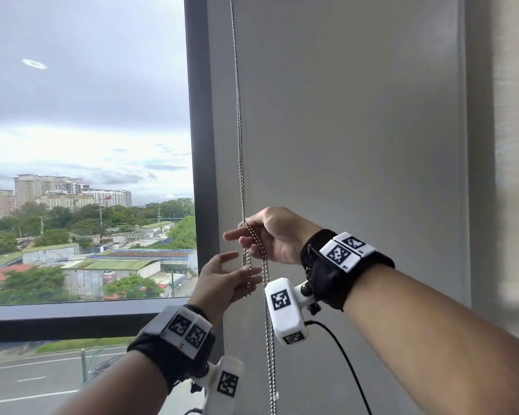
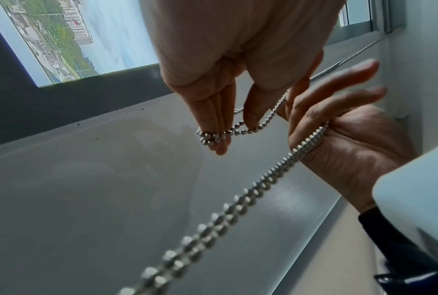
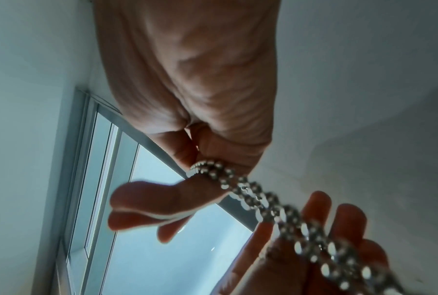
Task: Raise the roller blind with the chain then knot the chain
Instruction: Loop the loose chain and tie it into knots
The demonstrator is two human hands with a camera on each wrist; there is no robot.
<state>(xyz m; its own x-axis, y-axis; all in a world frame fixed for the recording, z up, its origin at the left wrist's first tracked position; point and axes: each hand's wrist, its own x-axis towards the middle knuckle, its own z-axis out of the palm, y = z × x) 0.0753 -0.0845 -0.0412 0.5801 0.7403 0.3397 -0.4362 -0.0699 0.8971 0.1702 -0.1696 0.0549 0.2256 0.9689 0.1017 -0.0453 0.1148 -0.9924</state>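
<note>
Ball chain (image 1: 241, 163) hangs taut beside dark window frame (image 1: 201, 145), in front of grey wall panel (image 1: 342, 130). Right hand (image 1: 274, 235) grips chain, doubled strands wrapped over curled fingers; first 2 fingers point left. From there doubled strands drop past wrist camera (image 1: 286, 310) to bottom edge. Left hand (image 1: 226, 281) just below right, palm up, fingers loosely spread, small loop of chain draped across fingertips (image 2: 219, 137), thumb touching beads. Hands close together, not touching. City and cloudy sky beyond glass.
</note>
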